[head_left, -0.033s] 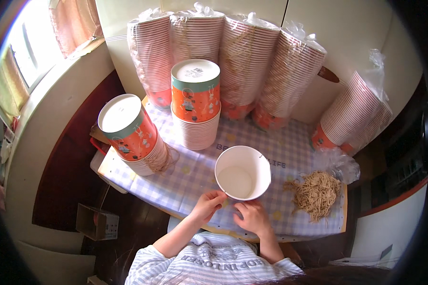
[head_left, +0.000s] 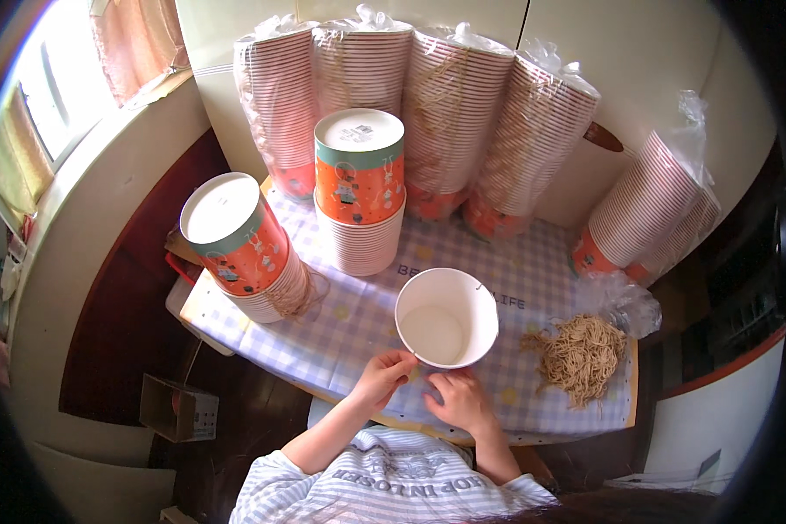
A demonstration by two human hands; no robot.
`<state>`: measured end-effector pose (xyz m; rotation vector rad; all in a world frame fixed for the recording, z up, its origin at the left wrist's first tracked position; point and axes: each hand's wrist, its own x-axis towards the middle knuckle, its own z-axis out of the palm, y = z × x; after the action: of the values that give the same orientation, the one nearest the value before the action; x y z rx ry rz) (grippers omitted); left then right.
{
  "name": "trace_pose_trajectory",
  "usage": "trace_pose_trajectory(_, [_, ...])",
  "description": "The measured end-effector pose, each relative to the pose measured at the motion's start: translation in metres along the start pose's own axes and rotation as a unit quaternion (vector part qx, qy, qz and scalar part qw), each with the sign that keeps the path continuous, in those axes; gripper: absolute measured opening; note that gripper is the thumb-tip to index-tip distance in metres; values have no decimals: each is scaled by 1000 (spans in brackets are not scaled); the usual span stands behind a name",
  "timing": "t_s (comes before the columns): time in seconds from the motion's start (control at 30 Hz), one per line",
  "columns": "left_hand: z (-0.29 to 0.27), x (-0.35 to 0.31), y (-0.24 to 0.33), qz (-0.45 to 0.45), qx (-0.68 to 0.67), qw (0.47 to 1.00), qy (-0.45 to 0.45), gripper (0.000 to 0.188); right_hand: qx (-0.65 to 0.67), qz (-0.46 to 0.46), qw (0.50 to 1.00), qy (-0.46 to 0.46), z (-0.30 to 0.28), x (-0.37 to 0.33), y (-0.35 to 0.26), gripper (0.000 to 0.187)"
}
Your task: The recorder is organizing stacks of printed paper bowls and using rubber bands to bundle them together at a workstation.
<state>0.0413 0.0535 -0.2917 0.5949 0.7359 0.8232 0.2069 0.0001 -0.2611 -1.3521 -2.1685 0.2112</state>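
Note:
A white-lined paper bucket [head_left: 434,327] stands on the checked tablecloth in front of me, its mouth tilted toward me. A short bit of cord shows at its far right rim. My left hand [head_left: 386,377] is at the near left rim, thumb and forefinger pinched together; what lies between them is too small to make out. Just right of it, my right hand [head_left: 459,402] is by the bucket's near outer side, thumb apart from the fingers. Some of its fingertips are hidden below the rim. A heap of beige cords [head_left: 582,358] lies to the right.
Two stacks of upside-down orange-and-green paper buckets, the left stack [head_left: 243,236] and the middle stack [head_left: 360,179], stand beyond my hands. Tall bagged stacks [head_left: 458,105] line the back wall; another bagged stack [head_left: 642,205] leans at right. A clear plastic bag [head_left: 624,301] adjoins the cords.
My right hand has shifted very slightly left along the bucket's near side. Everything else looks the same.

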Motion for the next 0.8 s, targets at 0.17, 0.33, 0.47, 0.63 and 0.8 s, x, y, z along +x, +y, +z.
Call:
trace_pose_trajectory(0.17, [-1, 0, -4, 9, 5, 1000, 2, 14, 4, 2, 1000, 16, 22, -1, -13, 10])
trace_pose_trajectory(0.33, [-1, -2, -3, 34, 31, 999, 21, 12, -21, -12, 999, 23, 26, 3, -18, 7])
trace_pose_trajectory(0.47, [2, -3, -2, 45, 24, 998, 41, 11, -13, 4, 1000, 4, 24, 3, -21, 2])
trace_pose_trajectory(0.63, [1, -1, 3, 41, 27, 998, 46, 9, -17, -7, 1000, -7, 21, 4, -22, 2])
trace_pose_trajectory(0.8, [5, -1, 11, 30, 18, 999, 31, 7, -17, -14, 1000, -6, 19, 2, -22, 4])
